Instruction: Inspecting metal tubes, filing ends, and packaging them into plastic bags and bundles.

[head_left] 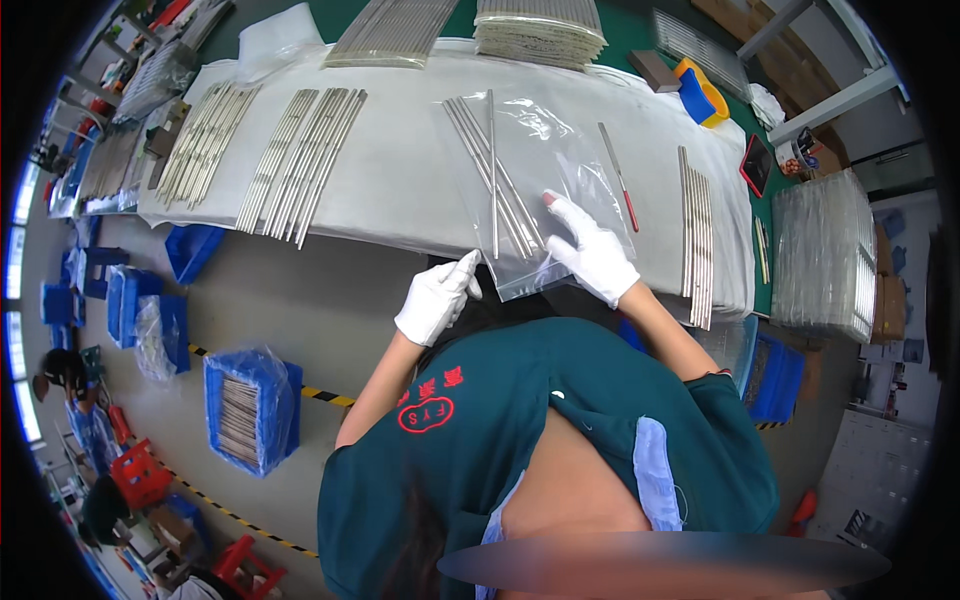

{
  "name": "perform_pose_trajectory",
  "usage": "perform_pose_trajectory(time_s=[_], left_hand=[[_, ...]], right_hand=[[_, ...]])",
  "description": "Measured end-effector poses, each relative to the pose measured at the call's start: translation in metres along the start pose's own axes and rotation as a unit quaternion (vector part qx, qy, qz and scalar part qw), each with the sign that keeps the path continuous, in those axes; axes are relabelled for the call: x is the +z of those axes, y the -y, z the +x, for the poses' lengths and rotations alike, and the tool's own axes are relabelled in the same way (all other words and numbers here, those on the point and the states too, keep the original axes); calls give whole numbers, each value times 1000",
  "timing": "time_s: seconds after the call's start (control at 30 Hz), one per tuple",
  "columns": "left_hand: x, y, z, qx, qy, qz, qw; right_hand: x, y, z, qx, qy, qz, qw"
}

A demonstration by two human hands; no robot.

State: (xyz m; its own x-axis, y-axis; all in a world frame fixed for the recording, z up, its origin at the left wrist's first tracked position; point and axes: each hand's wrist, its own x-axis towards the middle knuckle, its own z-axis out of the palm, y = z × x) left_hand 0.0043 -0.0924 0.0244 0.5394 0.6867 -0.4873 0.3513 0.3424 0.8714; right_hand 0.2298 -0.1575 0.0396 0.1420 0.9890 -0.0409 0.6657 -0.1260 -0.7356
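My left hand, in a white glove, pinches the lower left edge of a clear plastic bag at the front of the table. Several thin silvery metal rods lie slanted at the bag; whether all are inside it I cannot tell. One more rod crosses them, nearly straight away from me. My right hand, also gloved, rests on the bag's lower right part with thumb and forefinger apart. The bag's near end hangs over the table edge. Right of it lies a thin tool with a red handle.
Rod groups lie on the white cloth: left ones, middle ones and right ones. Rod bundles stand at the back. A yellow and blue tape dispenser sits back right. A blue crate stands on the floor.
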Motion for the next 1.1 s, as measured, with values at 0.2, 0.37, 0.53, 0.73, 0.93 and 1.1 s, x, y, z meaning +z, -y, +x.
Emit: perform_pose_trajectory(time_s=[0.2,0.37,0.53,0.73,0.93,1.1], left_hand=[[36,41,26,15,105,-156,982],[38,29,25,10,155,-204,967],[39,14,19,-31,146,-132,980],[35,27,28,-28,141,-187,972],[29,39,26,35,9,-202,979],[-11,43,20,75,-110,-198,971]], right_hand=[[9,9,7,-164,-33,-161,973],[5,3,4,-192,-61,-251,947],[7,-8,4,-214,-50,-217,951],[20,-14,17,-283,48,-11,958],[0,8,-23,-142,139,110,974],[-29,-22,-63,118,275,381,875]])
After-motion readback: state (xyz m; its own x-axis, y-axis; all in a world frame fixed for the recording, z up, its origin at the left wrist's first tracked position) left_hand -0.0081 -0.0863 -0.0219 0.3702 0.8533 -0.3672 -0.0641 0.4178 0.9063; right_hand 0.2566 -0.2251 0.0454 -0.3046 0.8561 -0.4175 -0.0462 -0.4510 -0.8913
